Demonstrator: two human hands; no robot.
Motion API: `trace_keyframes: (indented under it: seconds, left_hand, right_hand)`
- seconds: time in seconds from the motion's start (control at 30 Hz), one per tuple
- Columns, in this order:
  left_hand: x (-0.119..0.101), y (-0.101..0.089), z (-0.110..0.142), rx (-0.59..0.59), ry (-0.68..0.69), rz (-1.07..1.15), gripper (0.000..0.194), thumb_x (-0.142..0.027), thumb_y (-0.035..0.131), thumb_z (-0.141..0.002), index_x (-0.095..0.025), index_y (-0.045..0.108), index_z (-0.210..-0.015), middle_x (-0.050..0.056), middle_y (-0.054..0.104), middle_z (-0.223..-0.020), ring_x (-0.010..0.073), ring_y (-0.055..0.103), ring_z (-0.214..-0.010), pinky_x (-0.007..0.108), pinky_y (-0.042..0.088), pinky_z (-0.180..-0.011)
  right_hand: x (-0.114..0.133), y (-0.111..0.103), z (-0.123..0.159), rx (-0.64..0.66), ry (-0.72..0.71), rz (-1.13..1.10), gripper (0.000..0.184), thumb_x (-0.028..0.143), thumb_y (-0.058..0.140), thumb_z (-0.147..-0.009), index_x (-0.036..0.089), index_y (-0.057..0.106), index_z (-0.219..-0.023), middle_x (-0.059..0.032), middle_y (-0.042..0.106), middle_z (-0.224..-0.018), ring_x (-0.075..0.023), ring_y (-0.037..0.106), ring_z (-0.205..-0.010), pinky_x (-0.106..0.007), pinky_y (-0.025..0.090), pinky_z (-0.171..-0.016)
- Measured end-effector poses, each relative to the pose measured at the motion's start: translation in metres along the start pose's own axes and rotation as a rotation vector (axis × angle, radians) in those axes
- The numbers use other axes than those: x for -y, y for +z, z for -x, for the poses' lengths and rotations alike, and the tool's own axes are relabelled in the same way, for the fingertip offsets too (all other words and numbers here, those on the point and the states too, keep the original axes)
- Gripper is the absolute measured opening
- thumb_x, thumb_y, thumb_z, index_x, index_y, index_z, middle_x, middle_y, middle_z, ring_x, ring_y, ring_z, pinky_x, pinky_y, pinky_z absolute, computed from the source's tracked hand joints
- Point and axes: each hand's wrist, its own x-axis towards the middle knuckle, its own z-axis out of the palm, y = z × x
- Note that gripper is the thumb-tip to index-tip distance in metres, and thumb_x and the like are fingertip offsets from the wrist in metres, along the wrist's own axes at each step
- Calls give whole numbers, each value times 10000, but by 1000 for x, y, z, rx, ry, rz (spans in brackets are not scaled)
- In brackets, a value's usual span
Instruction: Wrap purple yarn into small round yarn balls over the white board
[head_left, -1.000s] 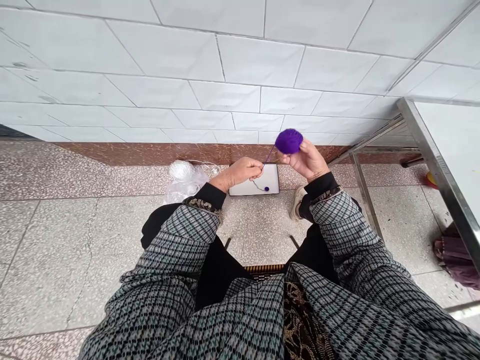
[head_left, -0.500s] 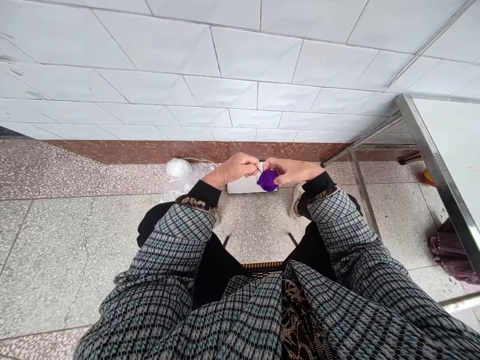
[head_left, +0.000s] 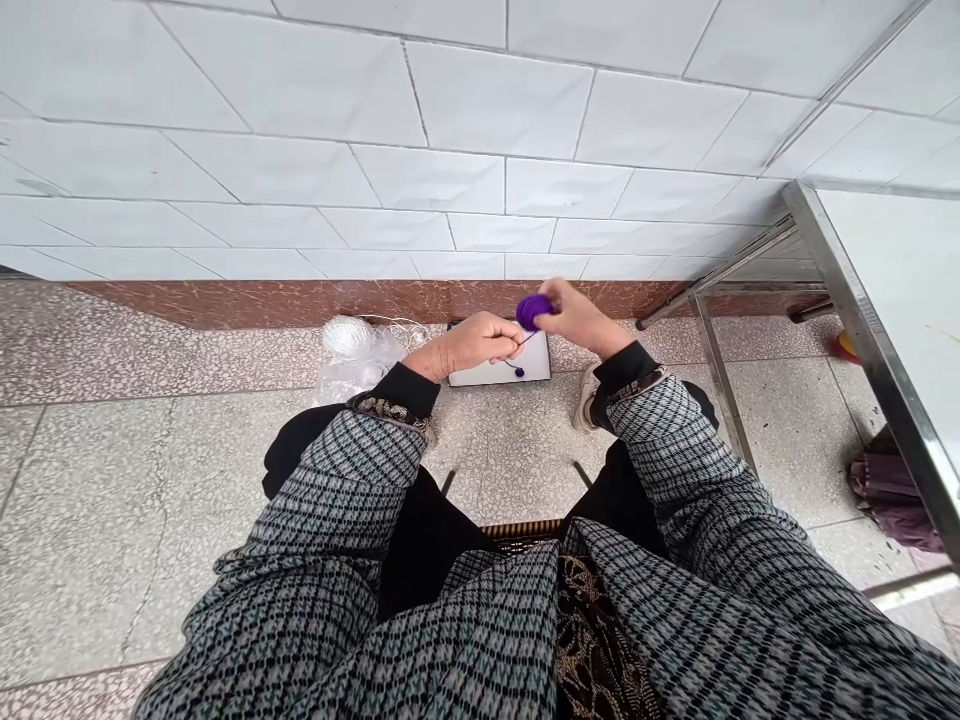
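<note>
My right hand (head_left: 574,316) grips a ball of purple yarn (head_left: 533,311) at its right side, held above a shallow white box (head_left: 536,362) with a dark edge. My left hand (head_left: 476,343) is closed in a pinch on the purple strand, which runs taut from the fingertips up to the ball. Below the left fingers, a small dark purple tuft (head_left: 519,372) hangs at the end of a short length of yarn, over the box. The right fingertips are slightly blurred and partly hidden behind the ball.
Left of the box lie a white yarn ball (head_left: 347,336) and a clear plastic bag (head_left: 352,375) on the speckled floor. A tiled wall (head_left: 480,180) rises in front. A metal-framed table (head_left: 862,300) stands at the right, with dark purple cloth (head_left: 892,495) beneath it.
My right hand has lifted the purple ball up and away from my left hand, turning it. More strand shows between them, and the small tuft now hangs clear of the ball.
</note>
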Motion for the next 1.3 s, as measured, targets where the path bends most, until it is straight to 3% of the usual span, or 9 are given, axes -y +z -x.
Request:
trace_keyframes:
  seconds: [0.1,0.17,0.37,0.5,0.67,0.8,0.97,1.07,1.3]
  left_hand:
    - [3,-9,5,-76,5,-29,163,-165,524,-762,-165,600,-618,-26,527,-554,90,465,-530,227,369,-568]
    - [5,-14,7,-114,12,-33,174,-172,520,-766,-169,588,-606,-23,526,-556,95,468,-540,234,377,-577]
    - [6,-8,2,-62,-5,-22,197,-168,501,-784,-177,549,-593,-22,513,-555,95,468,-531,240,395,-580]
    - [3,-2,3,95,26,-31,183,-194,521,-780,-172,578,-607,-27,518,-552,93,474,-534,231,393,-574]
    - [1,-12,11,-77,72,17,155,-220,537,-773,-171,622,-652,-14,559,-600,101,488,-563,238,409,-587]
    - [4,-19,13,-168,60,31,162,-200,536,-764,-172,615,-626,-12,548,-579,108,485,-562,248,429,-603]
    - [6,-12,5,-146,31,35,189,-178,513,-766,-174,564,-584,-16,526,-568,99,471,-544,239,416,-588]
    - [3,-4,2,-63,10,20,186,-172,512,-774,-171,579,-601,-18,526,-568,96,472,-540,229,408,-575]
    - [-2,2,2,7,26,5,177,-197,514,-772,-173,579,-609,-16,534,-579,91,474,-542,226,399,-573]
  right_hand:
    - [10,-4,11,516,-62,50,400,225,776,-681,188,569,-1021,-35,592,-949,-175,565,-839,-369,553,-797]
    - [17,-10,16,611,-163,-193,480,351,814,-676,194,563,-1054,-63,607,-1027,-196,601,-907,-366,564,-792]
    - [15,-22,4,-108,-249,-567,626,686,783,-763,268,510,-1141,-79,572,-1117,-227,625,-1011,-337,590,-742]
    - [5,-10,-6,-210,-95,-382,477,471,809,-815,250,501,-1104,-51,582,-1054,-192,635,-929,-326,584,-764]
    - [9,1,6,367,-25,131,384,140,777,-691,199,554,-998,-21,581,-927,-185,559,-860,-346,536,-792]
    - [17,-5,16,721,-174,-179,484,268,823,-711,191,556,-1107,-55,603,-1068,-189,589,-951,-351,541,-845]
    - [16,-11,11,222,-237,-598,702,649,825,-739,245,513,-1220,-80,582,-1192,-202,632,-993,-333,576,-791]
    - [13,-8,4,-22,-224,-634,691,649,772,-809,277,500,-1323,-67,580,-1193,-192,644,-975,-331,591,-783]
    - [3,14,-6,-27,-84,-179,418,200,713,-807,213,559,-1195,-68,635,-1139,-207,621,-979,-394,590,-885]
